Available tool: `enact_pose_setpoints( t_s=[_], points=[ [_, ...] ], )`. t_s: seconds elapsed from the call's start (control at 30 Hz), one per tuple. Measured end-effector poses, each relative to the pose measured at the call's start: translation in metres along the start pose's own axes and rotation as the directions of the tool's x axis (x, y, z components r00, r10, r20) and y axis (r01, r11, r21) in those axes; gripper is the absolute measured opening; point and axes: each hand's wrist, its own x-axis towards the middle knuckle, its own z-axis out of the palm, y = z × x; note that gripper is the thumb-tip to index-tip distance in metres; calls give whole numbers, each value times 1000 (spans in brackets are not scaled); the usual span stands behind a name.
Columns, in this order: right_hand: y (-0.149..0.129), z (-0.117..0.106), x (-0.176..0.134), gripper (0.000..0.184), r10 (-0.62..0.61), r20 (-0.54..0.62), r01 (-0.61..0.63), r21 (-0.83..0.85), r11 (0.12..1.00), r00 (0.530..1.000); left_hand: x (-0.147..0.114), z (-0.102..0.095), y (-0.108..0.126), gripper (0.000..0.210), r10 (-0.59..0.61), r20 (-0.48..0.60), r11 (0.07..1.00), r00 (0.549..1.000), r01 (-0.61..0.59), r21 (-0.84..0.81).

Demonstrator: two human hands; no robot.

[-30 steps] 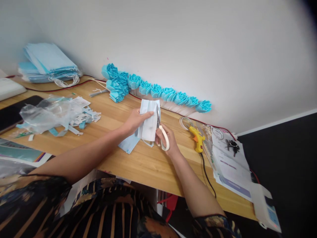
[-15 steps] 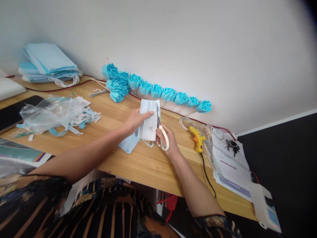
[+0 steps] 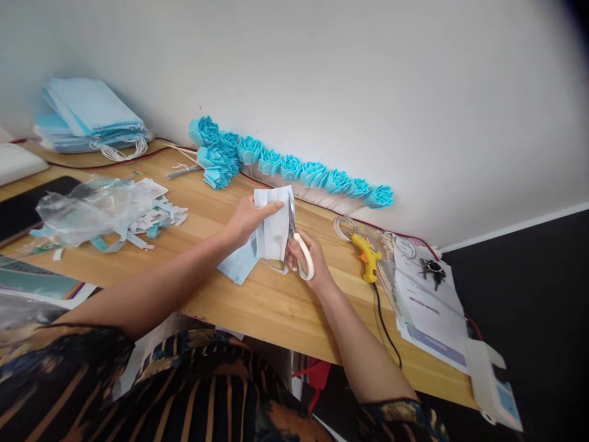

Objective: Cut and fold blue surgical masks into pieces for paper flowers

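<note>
My left hand (image 3: 252, 216) pinches a pale blue and white face mask (image 3: 271, 236), thumb across its front and fingers behind. White-handled scissors (image 3: 304, 258) are in my right hand (image 3: 315, 261), with the blades running up along the mask's right edge. Below the mask a cut strip seems to hang near my right fingers; its exact shape is hard to make out. Under the held mask, another light blue mask piece (image 3: 238, 264) lies flat on the wooden table (image 3: 257, 313).
Blue folded flowers (image 3: 291, 167) line the wall. At left are a stack of blue masks (image 3: 94, 110), a plastic bag (image 3: 87, 212), cut scraps (image 3: 161, 215) and a dark phone (image 3: 37, 205). A yellow glue gun (image 3: 367, 258), papers (image 3: 423, 294) and keys (image 3: 432, 273) lie right.
The mask has shifted slightly left with my left hand. The scissor blades now sit right at its edge, and the narrow strip beyond them has dropped from the top right.
</note>
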Motion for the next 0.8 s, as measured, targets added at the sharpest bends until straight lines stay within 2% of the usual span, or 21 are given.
enact_pose_setpoints(
  t_s=[0.27, 0.57, 0.8],
  points=[
    [0, -2, 0, 51, -28, 12, 29, -85, 996, 1000, -4, 3, 1, 37, -35, 23, 999, 999, 34, 40],
    [-4, 0, -1, 48, -3, -16, 2, -37, 999, 1000, -5, 4, 2, 31, -63, 11, 994, 998, 62, 85],
    [-2, 1, -1, 46, 8, -29, -9, -13, 1000, 1000, -5, 3, 1, 36, -62, 22, 996, 998, 60, 73]
  ],
)
